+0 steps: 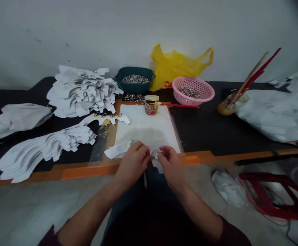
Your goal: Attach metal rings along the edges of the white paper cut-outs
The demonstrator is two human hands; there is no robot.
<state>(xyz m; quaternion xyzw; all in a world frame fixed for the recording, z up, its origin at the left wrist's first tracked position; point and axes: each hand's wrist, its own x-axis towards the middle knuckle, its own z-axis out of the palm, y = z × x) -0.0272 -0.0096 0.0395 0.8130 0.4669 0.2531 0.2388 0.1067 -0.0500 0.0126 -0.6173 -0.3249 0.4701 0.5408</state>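
At the table's front edge, my left hand (136, 158) and my right hand (171, 166) are close together, fingers pinched on a white cut strip (118, 149). Part of the strip lies on the white board (149, 131) to the left; its other end hangs over the edge between my hands. A small metal ring (154, 152) shows between the fingertips, by a white tab near my right thumb. My fingers hide much of the strip's middle. Left of the board, another white strip (87, 119) carries several metal rings along a yellowish smeared edge.
Stacked white strips (46, 143) and a larger pile (79, 92) lie left. Behind the board stand a glue-smeared jar (151, 107) with a red stick, a green basket (120, 73) and a pink basket (206, 90), both holding metal rings. A red stool (261, 198) is on the floor.
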